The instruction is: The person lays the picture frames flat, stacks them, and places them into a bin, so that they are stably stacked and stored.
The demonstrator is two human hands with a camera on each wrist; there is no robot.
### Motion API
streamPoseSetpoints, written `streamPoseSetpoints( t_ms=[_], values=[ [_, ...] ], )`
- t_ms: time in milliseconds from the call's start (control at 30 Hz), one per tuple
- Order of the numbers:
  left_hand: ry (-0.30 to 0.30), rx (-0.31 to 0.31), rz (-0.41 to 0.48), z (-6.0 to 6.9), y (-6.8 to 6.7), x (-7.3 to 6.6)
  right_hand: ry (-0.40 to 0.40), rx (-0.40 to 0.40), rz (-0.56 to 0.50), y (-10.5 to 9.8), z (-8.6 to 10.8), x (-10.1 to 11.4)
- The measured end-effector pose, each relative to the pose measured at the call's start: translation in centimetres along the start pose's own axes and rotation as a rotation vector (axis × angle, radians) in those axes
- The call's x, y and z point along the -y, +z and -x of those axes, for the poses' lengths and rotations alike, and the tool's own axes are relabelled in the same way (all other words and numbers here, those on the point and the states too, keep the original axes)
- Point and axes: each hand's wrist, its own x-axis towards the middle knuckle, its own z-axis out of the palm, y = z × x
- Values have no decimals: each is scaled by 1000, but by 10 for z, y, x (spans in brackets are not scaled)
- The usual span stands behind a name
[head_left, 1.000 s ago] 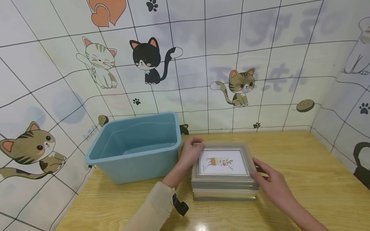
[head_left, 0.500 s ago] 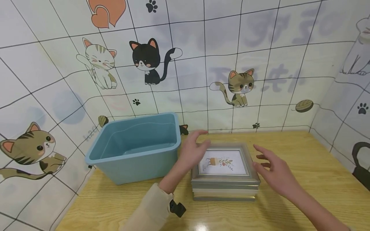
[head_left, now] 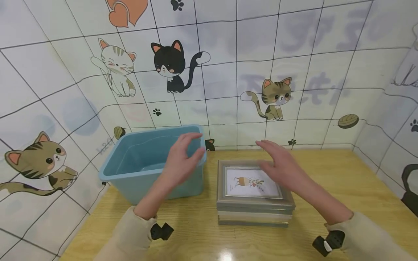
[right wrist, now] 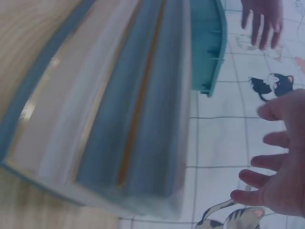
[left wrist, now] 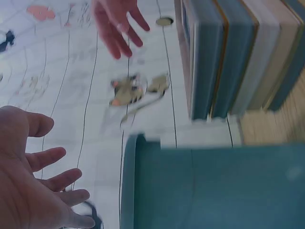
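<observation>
Several picture frames (head_left: 254,208) lie stacked flat on the table, the top one silver-grey around a plant print (head_left: 249,182). To their left stands a blue plastic bin (head_left: 156,181). My left hand (head_left: 181,159) hangs in the air over the bin's right side, fingers apart and holding nothing; the left wrist view shows the same hand (left wrist: 38,176) spread. My right hand (head_left: 284,165) hovers above the stack's right back part, hiding some of the top frame. In the right wrist view its fingers (right wrist: 259,162) are loosely spread, clear of the frames (right wrist: 128,95).
Wood-grain table (head_left: 333,181) lies under the bin and stack. Behind it rises a wall covering (head_left: 222,90) with a grid and cartoon cats. At the right edge is a dark curved object (head_left: 409,188), perhaps printed on the wall.
Both hands have let go of the stack's sides and lifted. The left hand has moved left over the bin, the right hand up and inward above the frames. Bin and stack stay in place.
</observation>
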Motion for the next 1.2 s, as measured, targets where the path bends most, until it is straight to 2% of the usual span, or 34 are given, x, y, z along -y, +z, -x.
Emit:
streamPoseSetpoints(
  t_ms=[133,333,500,633,733,867,933,1100,1200],
  values=[
    [-74,-19,-23,14,-31,23,-57,89,31,6,-12,15],
    [-151,17,-121,37,-67,49,-105,160,35,25,-30,35],
    [-194,52,-255,48,-98,78,-87,207,-46,39,-48,55],
    [-235,46,-305,56,-121,104,-126,246,-70,55,-61,74],
    [-260,33,-378,63,-130,123,-153,294,-14,71,-69,85],
    [-320,57,-440,70,-136,141,-142,362,74,91,-81,91],
    [-359,77,-428,72,-140,147,-117,383,61,99,-87,94],
    [-432,113,-392,73,-146,151,-49,355,-92,112,-98,98],
    [-436,113,-395,74,-144,151,-32,332,-61,116,-102,99]
  ],
)
